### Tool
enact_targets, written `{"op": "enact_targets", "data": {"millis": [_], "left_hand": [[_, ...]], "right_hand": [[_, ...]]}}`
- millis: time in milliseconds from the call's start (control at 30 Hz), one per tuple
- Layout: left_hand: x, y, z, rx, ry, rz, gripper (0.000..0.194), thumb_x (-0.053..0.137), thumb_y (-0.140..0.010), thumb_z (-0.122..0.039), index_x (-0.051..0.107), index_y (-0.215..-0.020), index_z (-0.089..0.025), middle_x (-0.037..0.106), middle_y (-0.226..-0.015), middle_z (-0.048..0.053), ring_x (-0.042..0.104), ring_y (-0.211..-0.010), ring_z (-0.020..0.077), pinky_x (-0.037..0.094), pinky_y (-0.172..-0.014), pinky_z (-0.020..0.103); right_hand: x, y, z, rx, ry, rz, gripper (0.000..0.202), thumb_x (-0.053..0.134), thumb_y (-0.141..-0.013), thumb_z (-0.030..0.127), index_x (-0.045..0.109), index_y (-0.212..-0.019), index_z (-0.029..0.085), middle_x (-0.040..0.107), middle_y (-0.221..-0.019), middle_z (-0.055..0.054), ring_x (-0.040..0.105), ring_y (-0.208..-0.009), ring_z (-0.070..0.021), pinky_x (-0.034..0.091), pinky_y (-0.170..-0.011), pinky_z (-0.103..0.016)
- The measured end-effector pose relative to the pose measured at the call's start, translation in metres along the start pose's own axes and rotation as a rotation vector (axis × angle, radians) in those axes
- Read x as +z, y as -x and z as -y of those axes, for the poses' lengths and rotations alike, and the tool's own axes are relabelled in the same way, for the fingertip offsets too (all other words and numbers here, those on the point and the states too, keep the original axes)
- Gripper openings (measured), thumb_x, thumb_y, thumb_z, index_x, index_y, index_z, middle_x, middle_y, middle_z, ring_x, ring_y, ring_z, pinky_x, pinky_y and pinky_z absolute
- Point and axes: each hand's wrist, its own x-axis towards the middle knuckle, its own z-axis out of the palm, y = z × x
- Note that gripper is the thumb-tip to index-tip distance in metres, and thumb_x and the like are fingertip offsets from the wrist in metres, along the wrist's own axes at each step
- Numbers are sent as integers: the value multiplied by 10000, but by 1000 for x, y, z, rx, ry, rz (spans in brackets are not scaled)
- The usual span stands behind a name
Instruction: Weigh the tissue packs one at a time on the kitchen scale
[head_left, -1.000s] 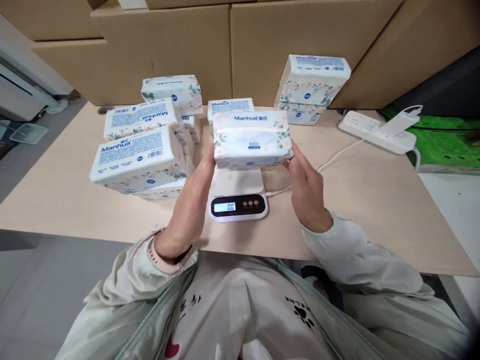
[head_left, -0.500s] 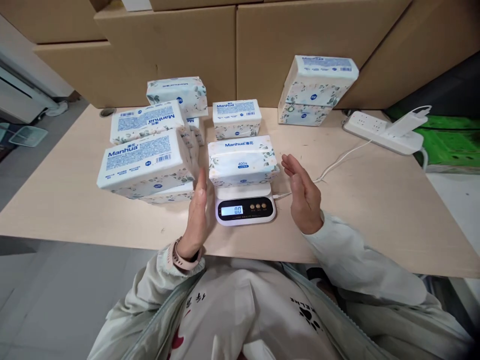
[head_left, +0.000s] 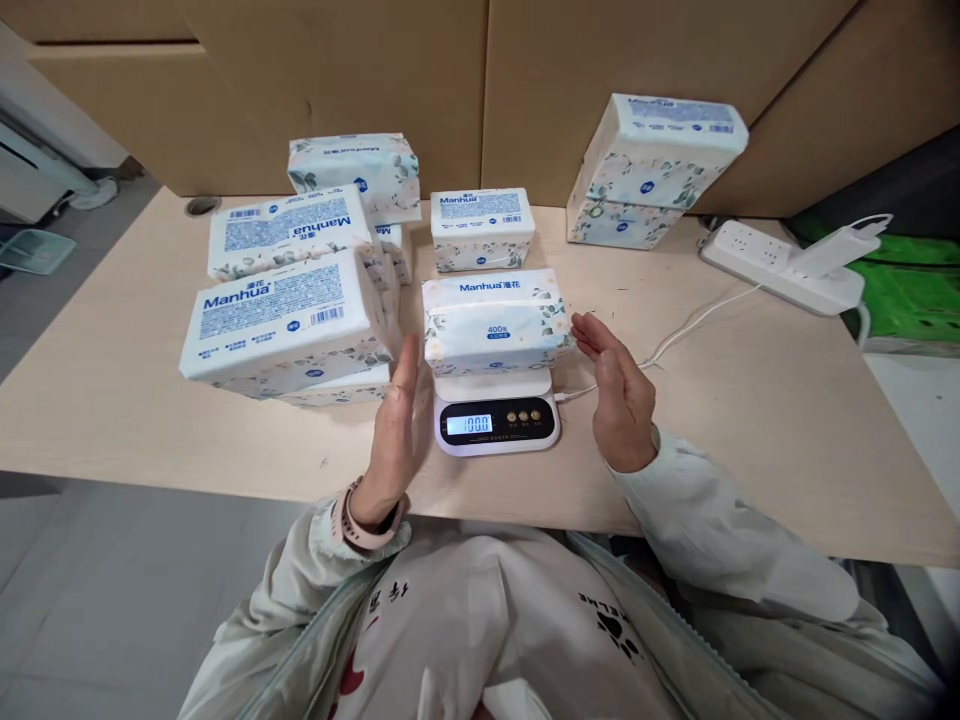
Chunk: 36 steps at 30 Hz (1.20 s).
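A white tissue pack (head_left: 498, 325) with blue print and flowers rests on a small white kitchen scale (head_left: 496, 440), whose lit display appears to read 100.0. My left hand (head_left: 394, 430) is held upright on the pack's left side, fingers straight and a small gap from it. On the other side, my right hand (head_left: 621, 395) has its fingers stretched toward the pack's right end; its fingertips come very near that end, and I cannot tell whether they touch. Neither hand grips anything. Behind the scale stands another tissue pack (head_left: 481, 245).
Several tissue packs (head_left: 281, 315) are stacked left of my left hand. Two more packs (head_left: 645, 180) stand stacked at the back right. A white power strip (head_left: 780, 262) lies at the right, with a cable running to the scale. Cardboard boxes (head_left: 390, 90) line the table's back edge.
The scale's display has gone from 0.0 to what looks like 100.0. The camera view has shifted slightly; my hands keep nearly the same pose beside the pack.
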Motion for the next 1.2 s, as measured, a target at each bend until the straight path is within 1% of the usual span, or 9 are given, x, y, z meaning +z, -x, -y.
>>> {"op": "enact_targets", "data": {"millis": [400, 567, 667, 767, 867, 967, 1033, 1133, 1200], "left_hand": [[0, -1, -4, -2, -26, 22, 693, 410, -1079, -753, 494, -1669, -398, 354, -1825, -34, 236, -1746, 265, 203, -1463, 469], [-3, 0, 0, -2, -68, -3, 727, 392, -1071, -778, 489, -1676, -386, 373, -1818, -22, 246, -1743, 272, 204, -1462, 466], [-4, 2, 3, 50, -104, -9, 682, 376, -1101, -725, 468, -1692, -398, 361, -1818, -55, 242, -1744, 261, 196, -1466, 470], [-2, 4, 3, 127, -149, -26, 608, 429, -1122, -636, 452, -1694, -429, 369, -1807, -85, 265, -1737, 249, 207, -1468, 450], [0, 5, 0, 143, -163, -57, 600, 485, -1116, -613, 466, -1686, -425, 416, -1787, -69, 313, -1721, 251, 214, -1467, 442], [3, 4, -2, 106, -170, -65, 665, 529, -1084, -664, 469, -1692, -402, 417, -1791, -36, 323, -1717, 270, 226, -1462, 454], [8, 3, -7, 77, -173, -26, 663, 545, -1081, -654, 482, -1687, -393, 399, -1802, -27, 325, -1717, 276, 241, -1456, 463], [21, -1, -24, 64, -185, 54, 635, 555, -1089, -624, 520, -1665, -360, 399, -1805, -18, 302, -1726, 285, 252, -1449, 461], [32, -7, -40, 98, -183, 62, 629, 574, -1075, -641, 561, -1630, -347, 419, -1797, -16, 283, -1732, 301, 253, -1446, 450]], "right_hand": [[0, 0, 4, 6, 1, 6, 475, 527, -1114, 564, 709, -1492, 341, 748, -1514, -63, 710, -1423, -292, 574, -1251, -577], [0, 0, 3, 8, 11, 8, 488, 522, -1109, 583, 708, -1493, 345, 749, -1512, -58, 704, -1429, -301, 575, -1248, -578], [0, 0, 2, 5, 20, 15, 488, 527, -1107, 583, 699, -1500, 351, 741, -1524, -60, 699, -1435, -298, 561, -1256, -589], [-2, 0, 1, 16, 54, 33, 503, 541, -1101, 590, 683, -1517, 347, 726, -1543, -71, 684, -1450, -302, 523, -1278, -607], [-4, -1, 0, 31, 107, 49, 532, 551, -1090, 611, 667, -1534, 342, 727, -1538, -82, 660, -1469, -325, 478, -1296, -644], [-5, -2, -1, 22, 182, 89, 567, 517, -1089, 644, 609, -1582, 382, 697, -1573, -65, 614, -1506, -344, 414, -1325, -677], [-3, -2, -2, -9, 239, 173, 631, 500, -1080, 674, 512, -1652, 406, 634, -1641, -59, 564, -1546, -351, 372, -1347, -682], [2, -6, 2, -57, 260, 296, 749, 507, -1067, 687, 356, -1732, 378, 553, -1704, -86, 502, -1584, -351, 381, -1352, -646], [4, -19, 7, -95, 234, 292, 763, 503, -1073, 671, 324, -1739, 344, 547, -1698, -106, 505, -1577, -351, 418, -1335, -621]]}}
